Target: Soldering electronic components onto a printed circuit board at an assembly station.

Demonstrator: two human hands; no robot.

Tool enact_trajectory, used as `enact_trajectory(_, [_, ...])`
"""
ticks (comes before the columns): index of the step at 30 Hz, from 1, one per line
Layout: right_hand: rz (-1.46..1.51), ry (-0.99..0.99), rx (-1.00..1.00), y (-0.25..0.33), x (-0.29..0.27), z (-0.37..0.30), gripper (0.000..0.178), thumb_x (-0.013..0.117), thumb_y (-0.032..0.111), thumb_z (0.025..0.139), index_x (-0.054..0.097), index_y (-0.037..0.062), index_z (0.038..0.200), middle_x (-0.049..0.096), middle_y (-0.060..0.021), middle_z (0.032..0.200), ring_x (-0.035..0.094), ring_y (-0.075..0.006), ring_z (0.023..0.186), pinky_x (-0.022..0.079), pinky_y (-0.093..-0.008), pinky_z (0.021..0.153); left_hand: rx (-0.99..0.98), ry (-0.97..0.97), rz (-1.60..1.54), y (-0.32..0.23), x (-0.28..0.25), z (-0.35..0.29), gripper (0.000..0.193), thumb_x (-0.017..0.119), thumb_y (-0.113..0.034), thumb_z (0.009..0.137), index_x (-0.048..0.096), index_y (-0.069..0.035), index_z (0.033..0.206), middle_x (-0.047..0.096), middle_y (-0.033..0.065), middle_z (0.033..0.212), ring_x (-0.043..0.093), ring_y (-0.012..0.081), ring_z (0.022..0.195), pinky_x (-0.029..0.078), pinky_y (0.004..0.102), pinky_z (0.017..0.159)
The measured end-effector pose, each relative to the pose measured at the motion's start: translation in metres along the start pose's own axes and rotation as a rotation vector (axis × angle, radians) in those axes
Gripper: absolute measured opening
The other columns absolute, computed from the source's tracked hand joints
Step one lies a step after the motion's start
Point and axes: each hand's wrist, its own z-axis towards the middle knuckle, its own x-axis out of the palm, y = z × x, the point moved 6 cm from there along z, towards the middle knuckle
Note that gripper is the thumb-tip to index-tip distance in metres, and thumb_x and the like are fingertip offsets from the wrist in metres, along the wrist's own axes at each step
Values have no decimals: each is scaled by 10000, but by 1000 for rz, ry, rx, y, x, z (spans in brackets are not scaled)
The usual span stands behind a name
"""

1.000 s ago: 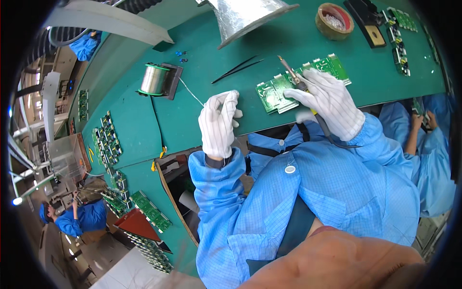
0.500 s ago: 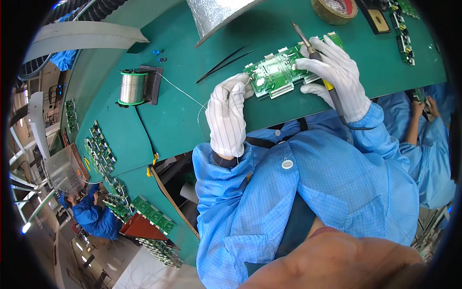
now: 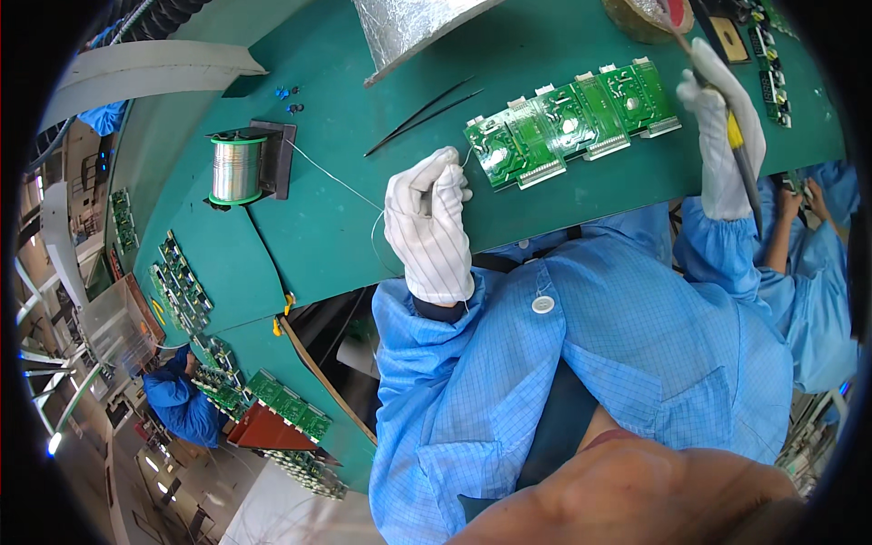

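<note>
A green circuit board panel (image 3: 595,116) lies on the green table. My left hand (image 3: 427,222), in a white striped glove, is closed just left of the board and pinches the solder wire (image 3: 341,171). The wire runs back to a solder spool (image 3: 238,171) on a dark holder. To the right of the board, my gloved right hand (image 3: 729,136) is wrapped round a soldering iron (image 3: 734,130) with a yellow band. The iron's tip end is raised by a round bowl (image 3: 627,25) at the far edge and looks blurred.
Black tweezers (image 3: 420,118) lie beyond my left hand. A foil-wrapped duct (image 3: 413,32) hangs over the table's far side. More circuit boards stand at the left (image 3: 182,282) and lower left (image 3: 289,404). Co-workers sit at the right and the far left.
My right hand has left the board and swung right and away with the soldering iron, up to the bowl. The board now lies flat and uncovered. My left hand has drawn slightly off its edge.
</note>
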Motion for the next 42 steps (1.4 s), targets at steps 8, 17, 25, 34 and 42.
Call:
enact_trajectory(8, [379,561,48,47,68,-28,248,616,208,1002,690,20,1147,736,-113,1101,679,-153,812,546,-291,753,-209,-14,-157,3,-2,-1,253,655,-201,992,640,39,1068,637,56,759,584,83,636,457,213,540])
enact_trajectory(17, [211,586,-104,55,83,-33,267,503,180,1050,669,-2,1153,684,-120,1177,626,-103,708,548,-264,720,-170,5,-127,10,-2,-1,191,648,-159,984,633,29,1014,638,70,798,560,84,627,481,223,575])
enact_trajectory(25, [335,582,220,43,70,-42,332,495,251,1068,656,-14,1186,687,-111,1152,624,-86,736,536,-247,755,9,127,9,0,-5,4,218,592,-143,994,621,63,1062,682,138,1019,661,140,792,552,265,725])
enact_trajectory(34, [333,598,133,43,82,-15,294,530,182,1039,634,-10,1235,677,-114,1155,667,-150,893,546,-279,837,-128,288,-132,3,9,21,250,616,-227,968,615,22,983,693,204,1165,681,247,946,518,358,881])
enact_trajectory(42, [382,563,75,58,80,-36,173,609,133,990,686,58,1125,674,-34,791,628,-98,646,528,-264,619,-159,369,-135,17,11,37,405,594,-231,977,593,110,1196,716,180,1115,686,160,951,523,279,897])
